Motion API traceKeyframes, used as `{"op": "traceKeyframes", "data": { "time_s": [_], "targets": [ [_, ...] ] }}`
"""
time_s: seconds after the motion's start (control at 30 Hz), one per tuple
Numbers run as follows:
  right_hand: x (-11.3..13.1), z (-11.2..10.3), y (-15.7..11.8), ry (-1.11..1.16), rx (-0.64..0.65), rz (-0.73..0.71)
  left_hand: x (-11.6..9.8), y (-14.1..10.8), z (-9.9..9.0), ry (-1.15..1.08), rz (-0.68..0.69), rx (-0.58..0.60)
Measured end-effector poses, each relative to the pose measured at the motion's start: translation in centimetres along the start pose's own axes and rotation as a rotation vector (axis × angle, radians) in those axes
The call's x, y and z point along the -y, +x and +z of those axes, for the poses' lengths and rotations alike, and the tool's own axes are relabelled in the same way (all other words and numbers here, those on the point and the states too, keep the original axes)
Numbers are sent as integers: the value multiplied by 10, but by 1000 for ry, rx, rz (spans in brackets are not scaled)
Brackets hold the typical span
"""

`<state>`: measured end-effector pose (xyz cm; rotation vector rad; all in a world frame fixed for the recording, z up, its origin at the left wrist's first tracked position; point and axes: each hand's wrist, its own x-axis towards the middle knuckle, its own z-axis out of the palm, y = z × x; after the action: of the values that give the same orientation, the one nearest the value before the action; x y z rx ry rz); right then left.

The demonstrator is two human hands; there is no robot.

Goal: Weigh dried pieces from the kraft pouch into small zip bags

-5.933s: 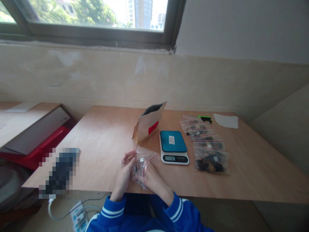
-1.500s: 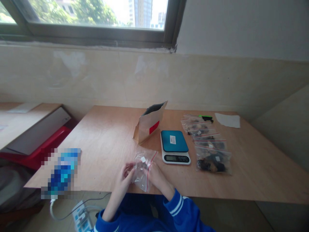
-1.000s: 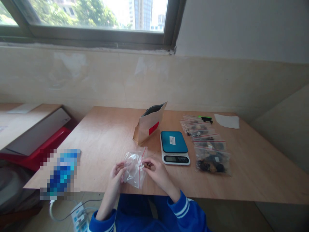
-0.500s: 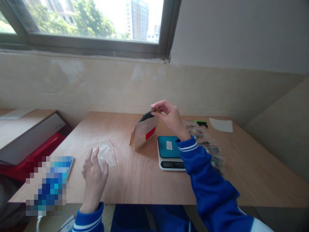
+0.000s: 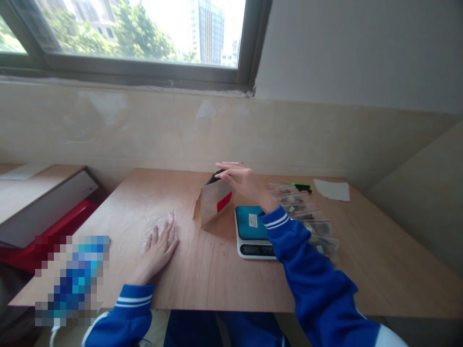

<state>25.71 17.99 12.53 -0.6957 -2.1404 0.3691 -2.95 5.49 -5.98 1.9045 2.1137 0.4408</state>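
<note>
Kraft paper pouch (image 5: 212, 207) stood on worktop (image 5: 123, 217); right hand (image 5: 241, 179) grip close together over pouch mouth, pinch unclear; left hand (image 5: 159, 253) grip spread flat on clear zip bag (image 5: 157, 230).

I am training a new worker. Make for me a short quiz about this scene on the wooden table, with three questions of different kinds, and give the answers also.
1. True or false: the left hand lies on the clear zip bag.
2. What is the right hand directly above?
A. the kraft paper pouch
B. the white paper sheet
C. the green-tipped item
3. Which object stands between the pouch and the row of small zip bags?

Key: 1. True. 2. A. 3. The digital scale.
</note>
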Motion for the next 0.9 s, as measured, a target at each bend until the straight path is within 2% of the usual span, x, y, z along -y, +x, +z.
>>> {"op": "traceKeyframes", "data": {
  "time_s": [0.1,0.2,0.3,0.4,0.47,0.57,0.67,0.77,0.83,0.9],
  "targets": [
    [11,-7,-8,-49,-105,19,-1,8,0,-102,53,22],
    [14,-28,-34,-135,-150,86,-1,15,0,-153,102,-2],
    [-8,-60,-84,-246,-26,215,-2,18,-3,-164,175,-64],
    [-42,-94,-152,-354,174,481,-8,12,-11,-204,197,-177],
    [-61,-113,-195,-457,240,625,-15,3,-18,-268,206,-259],
    [-73,-130,-243,-472,298,650,-31,-17,-27,-383,192,-311],
    [-73,-134,-266,-506,259,628,-44,-40,-29,-448,140,-317],
    [-71,-132,-273,-549,231,639,-42,-61,-32,-437,67,-351],
    [-68,-129,-275,-569,219,649,-25,-71,-41,-350,-21,-426],
    [-60,-126,-280,-644,169,681,5,-79,-58,-217,-119,-546]
  ]
}}
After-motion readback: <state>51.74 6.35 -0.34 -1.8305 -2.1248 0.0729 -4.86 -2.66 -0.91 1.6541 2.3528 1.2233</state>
